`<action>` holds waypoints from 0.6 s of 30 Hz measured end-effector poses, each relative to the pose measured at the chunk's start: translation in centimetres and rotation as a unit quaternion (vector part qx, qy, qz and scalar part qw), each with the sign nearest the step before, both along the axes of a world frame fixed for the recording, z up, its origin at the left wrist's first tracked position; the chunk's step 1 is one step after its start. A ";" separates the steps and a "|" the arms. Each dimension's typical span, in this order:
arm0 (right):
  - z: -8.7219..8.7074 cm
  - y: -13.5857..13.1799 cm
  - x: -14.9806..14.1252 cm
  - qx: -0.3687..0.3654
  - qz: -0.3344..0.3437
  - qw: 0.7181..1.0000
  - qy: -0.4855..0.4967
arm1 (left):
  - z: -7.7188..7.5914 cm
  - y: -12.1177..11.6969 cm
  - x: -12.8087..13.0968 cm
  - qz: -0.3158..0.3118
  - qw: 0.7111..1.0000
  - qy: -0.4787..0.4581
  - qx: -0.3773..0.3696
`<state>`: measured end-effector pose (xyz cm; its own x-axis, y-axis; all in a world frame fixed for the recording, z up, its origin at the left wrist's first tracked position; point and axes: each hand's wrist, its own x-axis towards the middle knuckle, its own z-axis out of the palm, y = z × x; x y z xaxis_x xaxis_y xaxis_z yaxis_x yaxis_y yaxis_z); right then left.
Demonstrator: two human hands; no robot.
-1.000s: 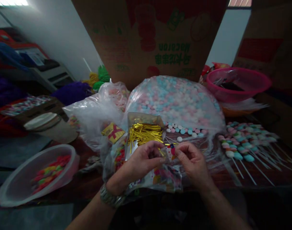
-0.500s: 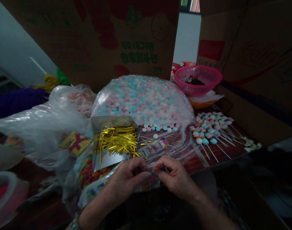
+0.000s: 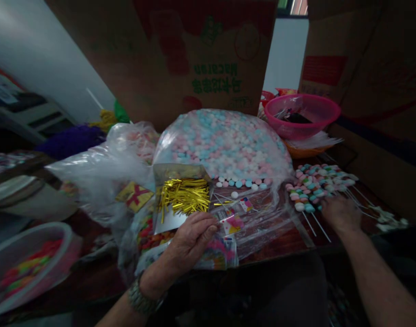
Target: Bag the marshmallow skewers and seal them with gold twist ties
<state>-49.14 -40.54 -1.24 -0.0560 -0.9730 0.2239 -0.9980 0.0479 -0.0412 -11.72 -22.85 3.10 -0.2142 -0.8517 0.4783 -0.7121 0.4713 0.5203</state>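
Apparently the left hand, a metal-link wristwatch on its wrist, has its fingertips at the edge of a small printed cellophane bag, though whether they pinch it or merely touch it I cannot tell. The right hand lies well apart, over the marshmallow lollipops on the wooden table; its fingers are curled down among the pops, and no clear grasp shows. Between the hands sit gold twist ties in an open foil packet. Beyond them bulges a clear bag of pastel candies. Bagging lollipops looks like the step in hand, so the next move seems to call for a firm hold on one stick.
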 end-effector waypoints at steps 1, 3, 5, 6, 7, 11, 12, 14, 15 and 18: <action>-0.2 -0.6 -0.9 0.007 0.004 1.000 0.015 | 0.1 0.2 0.3 -0.002 1.000 -0.002 -0.003; -0.1 -0.5 -1.5 -0.038 0.044 0.998 0.002 | 0.3 0.5 0.8 0.000 1.000 -0.008 -0.004; 0.7 1.4 -0.7 -0.136 0.142 0.980 -0.042 | 0.7 0.7 1.2 0.006 1.000 -0.018 -0.002; 1.4 2.8 0.1 -0.184 0.212 0.957 -0.080 | 0.9 0.8 1.3 0.012 1.000 -0.022 0.000; 2.1 4.3 1.2 -0.216 0.285 0.926 -0.119 | 1.1 0.9 1.4 0.018 0.999 -0.027 0.004; 4.8 9.3 5.7 -0.225 0.480 0.831 -0.166 | 1.8 1.0 1.6 0.016 0.998 -0.051 0.014; 5.1 9.9 6.5 -0.227 0.502 0.821 -0.148 | 1.9 1.0 1.6 0.009 0.998 -0.056 0.011; 5.3 10.3 7.3 -0.237 0.535 0.805 -0.093 | 2.0 1.1 1.7 -0.001 0.998 -0.056 0.004; 5.2 10.2 7.4 -0.240 0.550 0.797 -0.065 | 2.1 1.2 1.8 -0.003 0.999 -0.052 0.003; 4.9 9.7 7.0 -0.243 0.573 0.782 -0.022 | 2.1 1.6 2.2 -0.014 0.999 -0.041 0.008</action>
<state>-42.12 -30.82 3.71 0.7724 -0.1894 0.6062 -0.3704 -0.9097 0.1876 -9.56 -21.25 5.23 -0.2757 -0.8522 0.4448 -0.7398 0.4835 0.4678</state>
